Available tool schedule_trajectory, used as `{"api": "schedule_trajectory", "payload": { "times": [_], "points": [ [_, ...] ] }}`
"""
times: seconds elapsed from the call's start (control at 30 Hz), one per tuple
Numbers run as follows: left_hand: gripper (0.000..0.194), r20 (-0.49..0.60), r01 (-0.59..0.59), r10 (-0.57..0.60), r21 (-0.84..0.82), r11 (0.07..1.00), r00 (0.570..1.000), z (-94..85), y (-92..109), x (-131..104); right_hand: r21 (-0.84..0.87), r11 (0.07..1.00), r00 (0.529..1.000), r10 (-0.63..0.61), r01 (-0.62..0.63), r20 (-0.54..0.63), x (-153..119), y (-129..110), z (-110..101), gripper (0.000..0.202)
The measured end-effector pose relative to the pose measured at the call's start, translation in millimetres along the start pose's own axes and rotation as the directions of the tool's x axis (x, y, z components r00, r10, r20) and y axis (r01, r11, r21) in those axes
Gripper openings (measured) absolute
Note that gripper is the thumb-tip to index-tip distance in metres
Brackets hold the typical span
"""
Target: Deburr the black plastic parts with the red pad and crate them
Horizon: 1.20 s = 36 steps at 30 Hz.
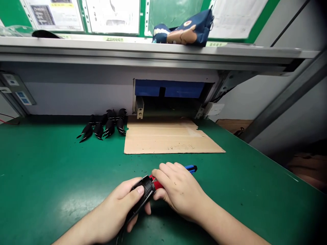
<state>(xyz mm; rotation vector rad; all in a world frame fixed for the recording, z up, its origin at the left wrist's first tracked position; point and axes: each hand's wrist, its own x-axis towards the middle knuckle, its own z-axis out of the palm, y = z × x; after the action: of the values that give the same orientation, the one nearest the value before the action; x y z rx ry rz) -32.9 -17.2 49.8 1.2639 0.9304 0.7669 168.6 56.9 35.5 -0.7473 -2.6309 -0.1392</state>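
Work on the curved black plastic shell seems unfinished: low over the green bench, the left hand clamps it, the right hand clasps a slim red-and-blue tool at its end.

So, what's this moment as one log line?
left hand: gripping black part; right hand: holding red-blue tool at part's end; cardboard: flat on green table

"What lies on the shelf, upper centre?"
"A blue pouch, with papers along the top behind."
"And mid-frame?"
"Cardboard, below a blue panel; a white box right of the panel."
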Motion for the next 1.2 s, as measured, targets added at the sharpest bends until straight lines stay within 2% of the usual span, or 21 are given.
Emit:
{"api": "schedule_trajectory", "payload": {
  "times": [0.1, 0.23, 0.43, 0.6, 0.7, 0.83, 0.97, 1.07, 1.13, 1.2],
  "points": [
    [0.041, -0.012, 0.03, -0.03, 0.03, 0.999, 0.999, -1.1, 2, -1, -0.056, 0.998, 1.0, -0.015, 0.016, 0.027, 0, 0, 1, 0.07],
    [0.041, -0.057, 0.011, -0.003, 0.143, 0.99, 0.998, -1.3, 7, -3, -0.071, 0.996, 0.997, -0.05, 0.054, 0.058, 0, 0, 3, 0.061],
    [0.039, 0.001, 0.005, -0.006, 0.222, 0.975, 1.0, 0.7, 14, -4, -0.056, 0.997, 0.99, -0.048, 0.055, 0.134, -4, 1, 7, 0.032],
    [0.034, 0.019, 0.026, -0.033, 0.295, 0.955, 0.999, 2.4, 18, -3, -0.007, 0.997, 0.986, -0.073, 0.075, 0.149, -4, 1, 8, 0.023],
    [0.035, 0.025, 0.015, -0.025, 0.348, 0.937, 0.999, 2.0, 17, -2, 0.033, 0.997, 0.977, -0.072, 0.066, 0.2, -5, 1, 10, 0.02],
    [0.036, -0.004, -0.005, 0.009, 0.5, 0.866, 1.0, 1.0, 12, -5, 0.147, 0.989, 0.963, -0.057, 0.018, 0.264, -7, 1, 10, 0.024],
    [0.036, -0.039, -0.014, 0.053, 0.659, 0.752, 0.998, -2.4, 6, -8, 0.405, 0.912, 0.955, -0.055, -0.072, 0.293, -6, 3, -1, 0.035],
    [0.035, -0.01, -0.079, 0.124, 0.717, 0.692, 0.992, -5.9, 2, -9, 0.567, 0.815, 0.968, -0.031, -0.121, 0.25, -5, 6, -12, 0.039],
    [0.035, -0.005, -0.104, 0.156, 0.725, 0.681, 0.988, -7.3, 0, -8, 0.614, 0.778, 0.985, 0.04, -0.136, 0.167, -5, 9, -17, 0.047],
    [0.035, -0.014, -0.109, 0.169, 0.712, 0.694, 0.986, -7.4, -1, -7, 0.615, 0.782, 0.995, 0.091, -0.1, 0.046, -4, 10, -19, 0.053]
  ]
}}
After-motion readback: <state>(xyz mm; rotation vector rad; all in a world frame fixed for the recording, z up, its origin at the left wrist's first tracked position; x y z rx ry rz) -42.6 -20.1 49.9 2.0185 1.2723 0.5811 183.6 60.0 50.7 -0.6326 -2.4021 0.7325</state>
